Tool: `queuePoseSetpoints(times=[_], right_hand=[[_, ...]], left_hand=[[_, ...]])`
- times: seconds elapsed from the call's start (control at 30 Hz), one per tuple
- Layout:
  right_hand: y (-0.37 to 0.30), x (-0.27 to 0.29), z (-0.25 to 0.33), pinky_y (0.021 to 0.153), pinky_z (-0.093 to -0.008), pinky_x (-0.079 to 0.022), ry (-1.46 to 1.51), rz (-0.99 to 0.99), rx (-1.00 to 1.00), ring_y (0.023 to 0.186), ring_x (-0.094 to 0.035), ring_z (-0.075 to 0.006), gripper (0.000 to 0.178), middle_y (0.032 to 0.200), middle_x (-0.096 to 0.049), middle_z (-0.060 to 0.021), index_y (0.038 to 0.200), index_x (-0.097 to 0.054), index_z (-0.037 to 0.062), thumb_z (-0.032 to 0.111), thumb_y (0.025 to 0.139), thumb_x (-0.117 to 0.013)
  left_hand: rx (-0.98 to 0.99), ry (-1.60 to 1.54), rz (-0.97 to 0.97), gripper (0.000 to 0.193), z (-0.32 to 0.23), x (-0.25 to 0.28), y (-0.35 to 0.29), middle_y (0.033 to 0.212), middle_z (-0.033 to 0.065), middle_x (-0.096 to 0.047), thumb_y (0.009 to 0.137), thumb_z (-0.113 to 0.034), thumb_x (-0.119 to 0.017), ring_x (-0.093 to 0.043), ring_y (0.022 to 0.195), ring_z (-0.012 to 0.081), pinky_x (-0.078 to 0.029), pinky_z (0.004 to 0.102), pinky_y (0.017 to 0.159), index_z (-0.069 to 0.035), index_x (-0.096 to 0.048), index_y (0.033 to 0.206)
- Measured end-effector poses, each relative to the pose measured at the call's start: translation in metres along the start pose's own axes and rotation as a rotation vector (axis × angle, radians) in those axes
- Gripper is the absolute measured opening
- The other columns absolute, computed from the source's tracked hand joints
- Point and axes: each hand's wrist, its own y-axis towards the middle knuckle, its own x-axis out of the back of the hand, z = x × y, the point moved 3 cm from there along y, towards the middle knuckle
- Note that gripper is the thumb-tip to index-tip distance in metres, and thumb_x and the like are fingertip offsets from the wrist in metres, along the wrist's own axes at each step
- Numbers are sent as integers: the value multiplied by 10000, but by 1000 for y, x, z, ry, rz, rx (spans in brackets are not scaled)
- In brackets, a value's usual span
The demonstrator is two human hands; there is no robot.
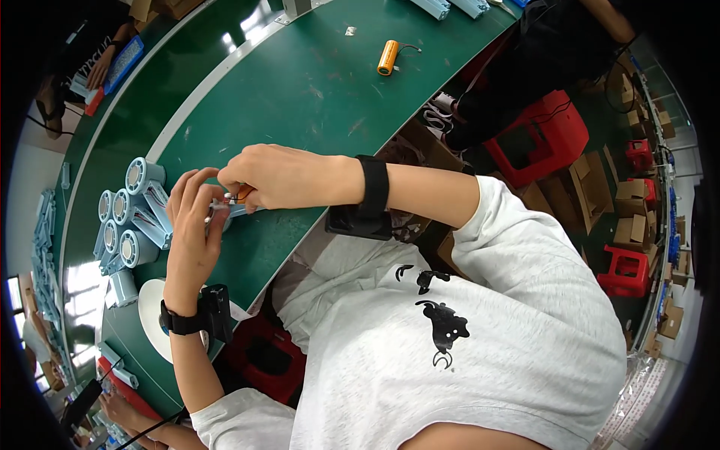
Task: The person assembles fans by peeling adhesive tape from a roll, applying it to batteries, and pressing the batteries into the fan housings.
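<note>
My left hand (193, 225) cups a small light-blue part (225, 210), fingers (196, 187) curled around it just above the green bench (315, 97). My right hand (274, 176) meets it from the other side, fingers clenched on a small orange-handled tool (244, 193) whose tip seems to touch the part; the contact point itself is hidden between my hands. The work is held in the air, not braced, so I judge that a slip of the tip could jab my left fingertips or knock the part out of my grip onto the bench.

Just beyond my left fingers lies a cluster of light-blue fan units (129, 217), round faces up, touching one another. A dropped part or a stray elbow could scatter them. Nearer my left wrist sits a white tape roll (154, 319), close to the bench edge, where my forearm might push it off.

Well beyond my right hand lies an orange cylindrical cell (388, 58) with a trailing wire, which looks able to roll.
</note>
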Motion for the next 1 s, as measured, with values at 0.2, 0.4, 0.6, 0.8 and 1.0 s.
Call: queuePoseSetpoints(times=[0.2,0.4,0.6,0.8,1.0], right_hand=[[11,-13,-2,641,-341,-425,122,343,-229,727,-560,-214,185,752,-579,-68,890,-574,23,53,725,-655],[-2,-23,-27,620,-311,-425,479,99,-188,698,-573,-175,218,728,-599,-83,927,-572,19,62,732,-657],[1,-8,-37,604,-308,-441,415,-14,-319,652,-572,-177,208,740,-629,-98,907,-587,20,89,731,-672],[-54,155,-62,630,-374,-499,-493,-776,-749,694,-644,-302,348,745,-642,-162,840,-608,-35,308,790,-643],[-74,143,-136,687,-416,-497,-672,-496,-1005,781,-624,-362,351,842,-615,-240,834,-576,-51,298,808,-607]], left_hand=[[213,-114,28,688,1,0,-17,1268,138,-373,640,149,-585,-360,1159,350,-327,416,965,-77,-381,1256],[198,-57,21,710,2,-5,-22,1275,148,-354,620,169,-573,-352,1169,358,-324,415,969,-65,-378,1261],[116,135,33,684,-7,15,9,1270,150,-369,635,164,-568,-356,1183,359,-322,414,978,-54,-382,1256],[77,380,-228,623,133,83,121,1225,187,-434,672,94,-593,-423,1157,367,-358,397,955,-37,-403,1252],[474,359,106,685,378,69,150,1232,197,-452,651,-51,-695,-427,1162,354,-362,381,945,-45,-402,1270]])
